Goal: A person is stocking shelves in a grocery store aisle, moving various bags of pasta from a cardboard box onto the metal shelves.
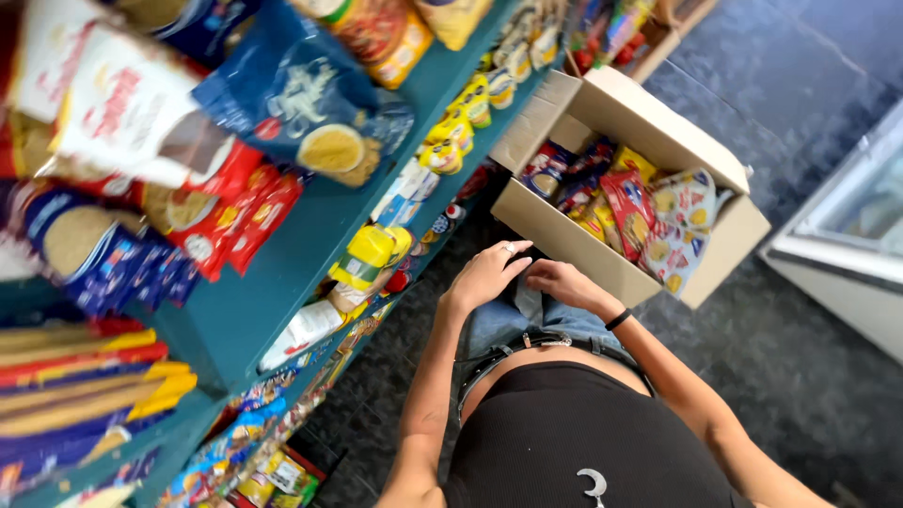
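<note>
Head view, looking down along a shop aisle. The left hand [484, 275] and the right hand [562, 282] meet just below the near wall of an open cardboard box [574, 246]. The fingers [513, 254] of the left hand lie extended and close together, tips at the lower edge of the box wall, with a ring on one of them; they clamp nothing that can be seen. The fingers of the right hand curl inward beside those of the left, tips just touching or nearly touching them; whether they grip anything cannot be told. A dark band [618, 320] circles the right wrist.

Directly beyond the fingertips, the box stands on the dark floor [809, 376] with its flaps [658, 118] spread open. Inside it, colourful snack packets [630, 212] lie packed together, red, yellow and patterned white ones uppermost.

To the left of the fingers runs a teal shelf unit [282, 273]. Its nearer level carries yellow packets [372, 254] and a white bag [301, 329]; higher levels carry blue and red bags [310, 103] of dry goods and striped pasta packs [85, 376].

Well to the right of the fingers, the white edge of a freezer cabinet [847, 254] enters the frame.
</note>
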